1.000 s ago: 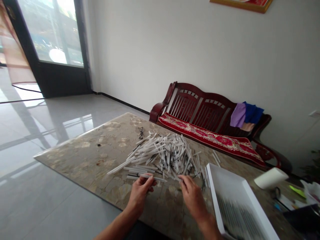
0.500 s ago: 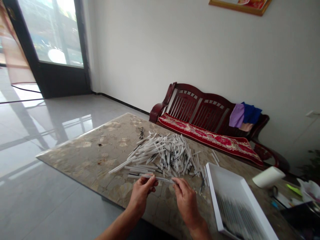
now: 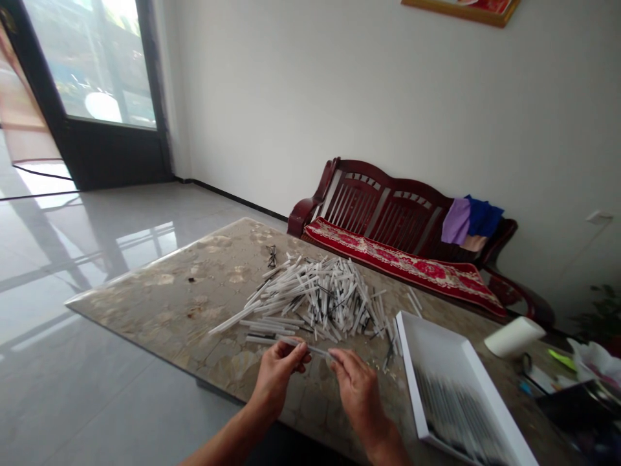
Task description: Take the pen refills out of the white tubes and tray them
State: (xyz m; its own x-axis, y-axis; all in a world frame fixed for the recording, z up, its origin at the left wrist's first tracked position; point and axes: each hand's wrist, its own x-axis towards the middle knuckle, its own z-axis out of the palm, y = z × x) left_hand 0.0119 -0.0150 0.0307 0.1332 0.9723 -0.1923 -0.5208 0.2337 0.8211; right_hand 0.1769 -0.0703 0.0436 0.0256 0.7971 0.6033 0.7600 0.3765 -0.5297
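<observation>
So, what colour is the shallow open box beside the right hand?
White: the shallow open box shows best in the head view.

This looks like the living room of a home: a carved dark-red wooden bench (image 3: pixel 400 223) with a flowered seat cover (image 3: pixel 402 259) stands by a plain pale wall (image 3: pixel 291 97), a gold-framed picture (image 3: pixel 463 11) hangs above, a glazed door (image 3: pixel 116 149) and sheer curtain (image 3: pixel 22 116) border a glossy tiled floor (image 3: pixel 111 382), and a leafy plant (image 3: pixel 601 317) shows at the right.

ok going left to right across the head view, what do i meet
Door → dark speck on the table → left hand → right hand → white box → plastic bag
</observation>
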